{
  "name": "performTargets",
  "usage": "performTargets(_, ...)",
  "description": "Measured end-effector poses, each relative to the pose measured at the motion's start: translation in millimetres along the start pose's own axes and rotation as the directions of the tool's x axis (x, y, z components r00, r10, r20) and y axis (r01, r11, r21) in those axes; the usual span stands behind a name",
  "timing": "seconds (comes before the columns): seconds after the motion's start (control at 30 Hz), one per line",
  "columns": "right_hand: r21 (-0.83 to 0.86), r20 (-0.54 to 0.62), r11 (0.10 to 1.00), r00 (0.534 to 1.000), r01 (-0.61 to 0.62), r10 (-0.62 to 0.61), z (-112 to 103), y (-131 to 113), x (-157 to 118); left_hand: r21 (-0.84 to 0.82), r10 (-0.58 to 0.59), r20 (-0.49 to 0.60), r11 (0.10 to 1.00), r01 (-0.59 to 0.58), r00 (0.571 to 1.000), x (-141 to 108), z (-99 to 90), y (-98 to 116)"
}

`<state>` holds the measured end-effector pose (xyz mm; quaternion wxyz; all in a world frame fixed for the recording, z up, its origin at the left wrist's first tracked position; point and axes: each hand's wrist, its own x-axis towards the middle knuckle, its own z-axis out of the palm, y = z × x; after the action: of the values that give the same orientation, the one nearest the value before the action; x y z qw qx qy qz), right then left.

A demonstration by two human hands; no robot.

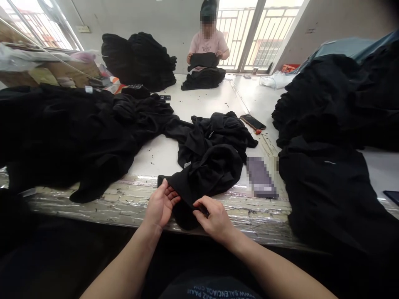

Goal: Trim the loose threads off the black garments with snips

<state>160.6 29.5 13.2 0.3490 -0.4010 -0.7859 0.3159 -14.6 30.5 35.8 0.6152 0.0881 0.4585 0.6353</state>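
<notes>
The counter [202, 101] is carrying everything, its near edge lying under clear, creased plastic, prob. so cloth isn't snagging there; a left heap [77, 137] of black cloth is spreading loosely, while a right pile [336, 95] is rising in layers, both prob. flanking the worker so the middle is staying workable; a co-worker [207, 43] opposite is holding dark cloth over a folded stack [204, 79], w/ another tall stack [140, 62] standing beside it, well out of the worker's reach.

The black garment [218, 170] is lying bunched mid-counter, its near end hanging over the edge, apparently to bring the border close; the right hand [213, 218] is pinching that border, fingers curled, maybe to keep it steady; the left hand [162, 203] is resting palm-up against the cloth, fingers half bent; can't tell if they're gripping.

A phone [253, 122] is lying beyond, prob. clear of the fabric; a red bit [257, 132] is sitting beside it; a white label [187, 165] is showing on the garment.
</notes>
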Motion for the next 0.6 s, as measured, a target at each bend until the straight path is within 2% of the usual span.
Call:
performTargets(0.13,-0.072,0.12,0.997,0.993,0.025,-0.016,-9.1,4.6,-12.9,-0.011,-0.009,-0.076,1.0,0.008,0.997,8.6,-6.0,4.7)
performTargets(0.23,-0.118,0.171,0.993,0.985,0.001,0.019,-24.8,1.3,-12.3,0.053,0.038,-0.04,0.998,-0.036,0.998,1.3,-1.8,2.8)
performTargets(0.33,-0.105,0.06,0.995,0.998,0.002,0.005,-41.0,-9.0,-2.5,0.135,0.094,0.038,0.986,-0.098,0.995,-13.6,8.4,-0.7)
performTargets(0.43,-0.087,-0.063,0.994,0.995,0.067,-0.072,-52.9,-19.6,9.8,0.184,0.091,0.089,0.977,-0.107,0.992,-27.2,19.2,-3.9)
performTargets(0.5,-0.117,-0.081,0.988,0.99,0.104,-0.114,-61.1,-23.0,16.6,0.194,0.079,0.101,0.976,-0.098,0.992,-32.9,24.2,-5.1)
performTargets(0.6,-0.29,-0.079,0.953,0.991,0.085,-0.112,-78.0,-22.5,23.3,0.203,0.095,0.079,0.973,-0.109,0.992,-36.5,27.4,-4.9)
